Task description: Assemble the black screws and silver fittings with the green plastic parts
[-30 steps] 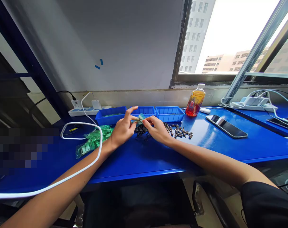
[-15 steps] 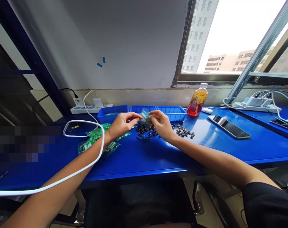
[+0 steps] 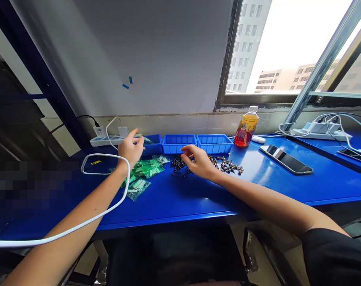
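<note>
My left hand [image 3: 130, 150] hovers at the left blue bin [image 3: 153, 147], its fingers apart and nothing in them. Inside that bin a clear greenish packet [image 3: 148, 140] shows partly. Below the hand lies a heap of small clear bags with green and white pieces [image 3: 147, 169]. My right hand [image 3: 198, 161] is over the pile of black screws [image 3: 177, 163], thumb and forefinger apart, with nothing visible between them. Part of the screw pile is hidden behind it. To its right are loose brass-coloured metal pieces [image 3: 230, 166].
A middle blue bin [image 3: 179, 148] and a right blue bin [image 3: 215, 148] stand along the wall. Further right are a drink bottle [image 3: 246, 128], a white case [image 3: 258, 139] and a phone [image 3: 286, 159]. A white cable [image 3: 87, 222] loops across my left forearm.
The small clear bag that both hands held is out of their fingers. My left hand has moved left to the left bin and opened; my right hand has come slightly down over the screws.
</note>
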Demonstrator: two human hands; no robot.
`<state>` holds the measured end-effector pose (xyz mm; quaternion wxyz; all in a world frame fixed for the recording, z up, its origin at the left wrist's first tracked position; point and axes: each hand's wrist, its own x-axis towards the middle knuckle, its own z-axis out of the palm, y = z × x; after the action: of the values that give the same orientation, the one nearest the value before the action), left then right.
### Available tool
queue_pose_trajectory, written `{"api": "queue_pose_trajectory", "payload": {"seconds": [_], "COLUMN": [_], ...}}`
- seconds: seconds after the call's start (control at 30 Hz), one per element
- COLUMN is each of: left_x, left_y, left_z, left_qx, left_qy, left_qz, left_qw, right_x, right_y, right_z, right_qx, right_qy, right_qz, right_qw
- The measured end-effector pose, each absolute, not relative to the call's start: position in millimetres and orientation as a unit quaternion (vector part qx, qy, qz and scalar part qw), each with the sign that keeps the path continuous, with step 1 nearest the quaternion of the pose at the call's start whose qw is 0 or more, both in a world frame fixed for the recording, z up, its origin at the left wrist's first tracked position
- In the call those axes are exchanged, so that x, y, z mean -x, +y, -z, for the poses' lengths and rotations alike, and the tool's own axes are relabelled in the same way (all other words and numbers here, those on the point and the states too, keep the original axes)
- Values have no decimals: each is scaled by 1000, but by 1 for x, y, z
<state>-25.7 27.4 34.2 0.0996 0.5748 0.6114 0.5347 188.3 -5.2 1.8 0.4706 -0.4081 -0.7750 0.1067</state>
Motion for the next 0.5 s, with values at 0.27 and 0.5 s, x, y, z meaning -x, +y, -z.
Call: {"api": "queue_pose_trajectory", "payload": {"seconds": [0.27,0.5], "left_x": [-10,-21], "left_y": [10,0], "left_z": [-17,-16], "left_qx": [-815,-850], "left_qy": [522,509], "left_qz": [-252,-124], "left_qw": [-9,-52], "right_x": [-196,-192], "right_y": [4,-2], "right_z": [3,-1], "right_qx": [473,471], "right_qy": [-834,-852], "right_qz": [-1,-12], "right_qw": [284,226]}}
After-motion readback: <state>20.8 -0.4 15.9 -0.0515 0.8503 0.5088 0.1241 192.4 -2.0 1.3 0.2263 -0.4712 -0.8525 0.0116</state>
